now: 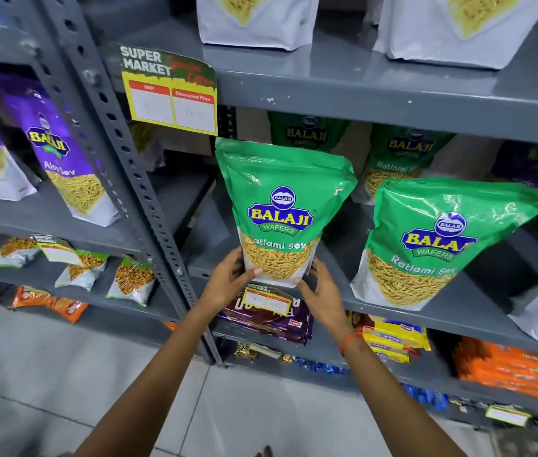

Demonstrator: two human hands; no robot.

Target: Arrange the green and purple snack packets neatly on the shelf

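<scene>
Left hand [230, 281] and right hand [322, 293] clamp base of upright green packet [282, 212], left of second green packet [432, 242] on shelf [469, 311].

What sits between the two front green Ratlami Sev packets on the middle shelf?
Head view: bare grey shelf between the held packet and the right packet; another green packet stands further back.

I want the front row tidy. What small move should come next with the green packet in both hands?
Probably seat the held green packet squarely on the shelf edge, since both hands, left hand and right hand, grip its base and it overhangs the front.
</scene>
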